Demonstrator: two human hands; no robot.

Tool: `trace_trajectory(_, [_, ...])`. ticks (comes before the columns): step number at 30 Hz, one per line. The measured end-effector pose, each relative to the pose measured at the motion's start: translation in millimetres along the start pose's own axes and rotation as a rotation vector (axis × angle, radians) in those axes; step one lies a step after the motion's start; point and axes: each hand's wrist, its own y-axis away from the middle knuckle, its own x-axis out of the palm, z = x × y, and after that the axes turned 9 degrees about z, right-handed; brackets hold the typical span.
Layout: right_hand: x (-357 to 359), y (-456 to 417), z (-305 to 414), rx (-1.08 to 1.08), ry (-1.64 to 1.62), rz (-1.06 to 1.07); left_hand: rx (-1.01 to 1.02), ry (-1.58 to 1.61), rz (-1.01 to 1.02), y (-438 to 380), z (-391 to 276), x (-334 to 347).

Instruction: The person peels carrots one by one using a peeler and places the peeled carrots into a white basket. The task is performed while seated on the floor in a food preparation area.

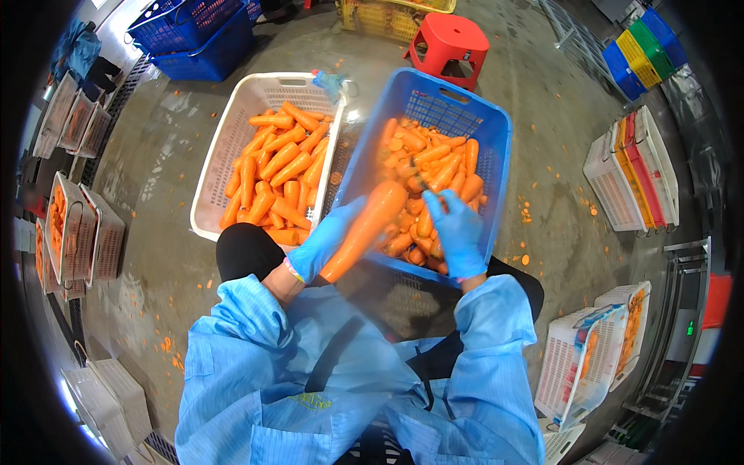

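In my blue-gloved left hand [328,239] is a large, smooth orange carrot [372,224], slanting up over the near left edge of a blue plastic crate [501,168]. My right hand [459,235], gloved alike, grips a thin dark tool [419,177], likely a knife or peeler; motion blur hides its exact shape. The tool points away from me, apart from the held carrot. Beneath both hands, the blue crate holds carrots [444,171] and cut pieces. To its left, a white plastic crate [203,186] contains smooth, bright carrots [285,160].
A red plastic stool [456,38] stands behind the blue crate. Stacked blue crates [200,61] are at far left, a yellow crate [372,22] at the back. White crates [601,180] line the right side. Carrot scraps [525,259] litter the wet floor. Another person [81,52] is at upper left.
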Motion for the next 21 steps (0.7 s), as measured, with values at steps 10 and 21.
trace_trajectory(10, [-11,10,-16,0.197,-0.664,0.088,0.344,-0.489,0.203,2,-6,-6])
trace_trajectory(21, [-7,23,10,-0.559,-0.01,0.032,0.288,-0.512,0.225,3,-13,-12])
